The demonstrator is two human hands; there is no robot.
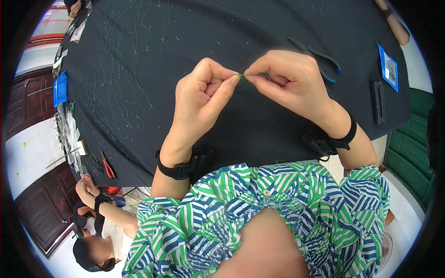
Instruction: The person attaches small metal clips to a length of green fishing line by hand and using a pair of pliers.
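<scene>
Above the black-covered table point(273, 134), my left hand point(201, 95) and my right hand point(294, 81) meet almost fingertip to fingertip. Between them runs a thin greenish line point(241, 76), pinched by thumb and forefinger on both sides. A small loop of it hangs below the fingertips. Something small and dark shows among the curled fingers of my right hand; its kind is too small to make out. Several similar thin lines point(135, 60) with tiny hook-like ends lie spread over the cloth to the left.
Dark pliers point(330, 58) with blue handle ends lie just beyond my right hand. Farther right are a blue packet point(389, 69) and a black oblong case point(378, 102). Red-handled pliers point(108, 167) lie at the left edge, near another person's hands point(87, 186). A blue packet point(60, 89) sits farther up.
</scene>
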